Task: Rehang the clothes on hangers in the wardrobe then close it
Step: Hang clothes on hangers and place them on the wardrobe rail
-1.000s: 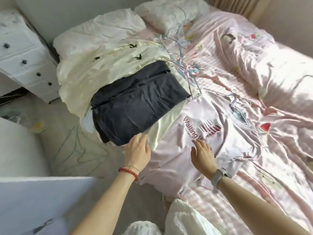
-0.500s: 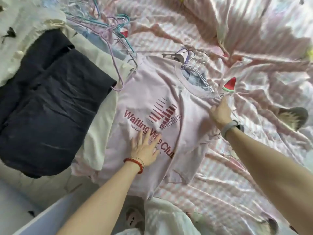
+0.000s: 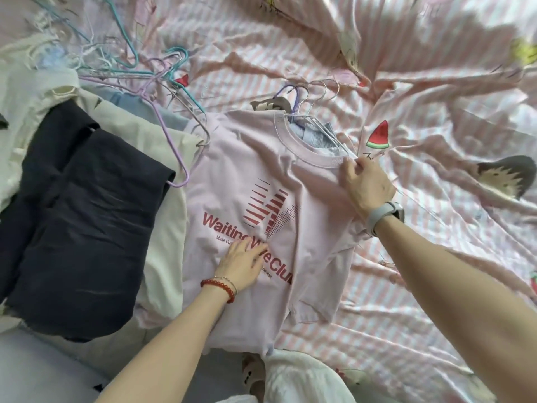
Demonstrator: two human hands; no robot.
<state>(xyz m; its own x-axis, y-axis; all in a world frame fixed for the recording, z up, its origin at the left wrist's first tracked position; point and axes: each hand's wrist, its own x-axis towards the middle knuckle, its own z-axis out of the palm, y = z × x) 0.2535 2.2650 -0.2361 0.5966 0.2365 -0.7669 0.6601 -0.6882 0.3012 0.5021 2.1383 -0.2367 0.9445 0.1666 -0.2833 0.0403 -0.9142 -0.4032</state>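
Head view looks down on a bed point(image 3: 436, 68) covered with a pink-and-white striped sheet, where a pale pink T-shirt point(image 3: 305, 184) with red "Waiting" lettering lies spread flat, front up. The left hand point(image 3: 241, 261) rests on the printed chest of the shirt with its fingers straight and flat, a red bead bracelet point(image 3: 218, 286) on its wrist. The right hand point(image 3: 367, 184), wearing a grey watch point(image 3: 383, 215), pinches the shirt's ribbed collar at its right edge, fingers curled onto the fabric. Inside the neck opening a light blue garment point(image 3: 316, 138) shows, and several wire hanger hooks point(image 3: 308, 94) stick out just above the collar. To the left of the shirt lies a dark navy garment point(image 3: 72, 222) on top of a cream one point(image 3: 165, 257). Above them, a loose tangle of lilac, teal and silver hangers point(image 3: 139, 74) lies on the sheet, one lilac hanger reaching down beside the navy garment.
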